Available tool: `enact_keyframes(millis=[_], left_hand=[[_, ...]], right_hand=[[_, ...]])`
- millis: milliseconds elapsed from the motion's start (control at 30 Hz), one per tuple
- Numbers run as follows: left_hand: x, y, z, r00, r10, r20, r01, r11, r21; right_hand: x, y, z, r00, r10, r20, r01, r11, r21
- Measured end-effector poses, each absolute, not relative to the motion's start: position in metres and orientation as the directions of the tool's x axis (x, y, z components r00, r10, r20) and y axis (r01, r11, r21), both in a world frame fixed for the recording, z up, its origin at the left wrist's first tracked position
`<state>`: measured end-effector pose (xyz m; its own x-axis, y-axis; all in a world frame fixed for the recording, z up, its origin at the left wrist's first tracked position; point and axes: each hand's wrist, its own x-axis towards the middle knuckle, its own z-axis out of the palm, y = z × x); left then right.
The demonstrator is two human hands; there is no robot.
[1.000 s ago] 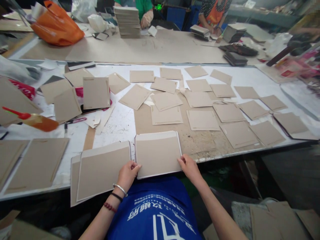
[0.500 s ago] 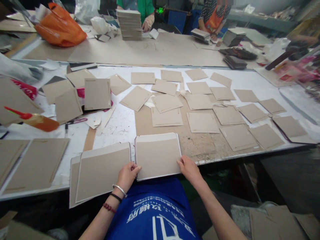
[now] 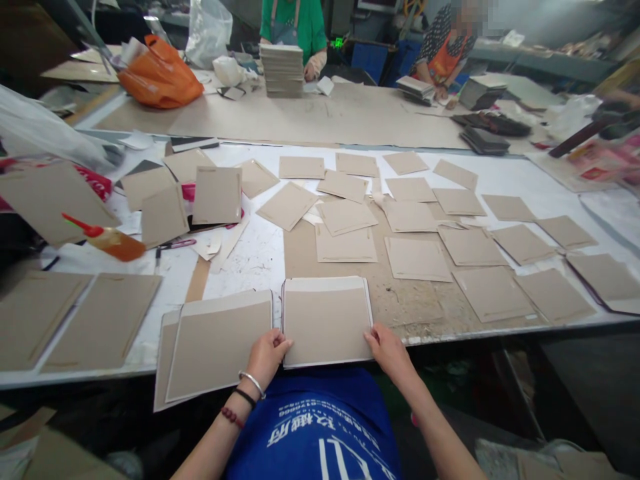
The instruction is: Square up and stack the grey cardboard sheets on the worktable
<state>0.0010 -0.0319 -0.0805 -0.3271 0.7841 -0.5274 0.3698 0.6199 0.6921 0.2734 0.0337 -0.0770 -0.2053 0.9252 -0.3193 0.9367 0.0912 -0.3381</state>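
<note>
Two hands: left hand [image 3: 267,358] and right hand [image 3: 391,351] spread, not pinching.
Contact: fingers on opposite edges of card folder [image 3: 327,321] on counter [image 3: 250,267].

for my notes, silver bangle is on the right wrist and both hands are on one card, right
No, the bangle is on the left wrist, not the right, as the head view shows. The left hand and right hand are on one card, as you said.
</note>
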Motion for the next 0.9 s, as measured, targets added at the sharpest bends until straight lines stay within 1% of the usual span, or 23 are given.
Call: enact_keyframes(millis=[267, 467, 900], left_hand=[[0.000, -0.032, -0.086, -0.345, 0.774, -0.530, 0.357, 0.631, 0.689], [-0.001, -0.033, -0.091, -0.342, 0.767, -0.543, 0.338, 0.639, 0.691], [-0.004, -0.031, -0.088, -0.340, 0.769, -0.542, 0.385, 0.640, 0.665]], right_hand=[[0.272, 0.035, -0.077, -0.202, 0.916, -0.346, 0.946, 0.090, -0.312], [0.269, 0.035, -0.072, -0.172, 0.907, -0.385, 0.957, 0.061, -0.283], [0.263, 0.036, -0.062, -0.122, 0.888, -0.444, 0.966, 0.004, -0.258]])
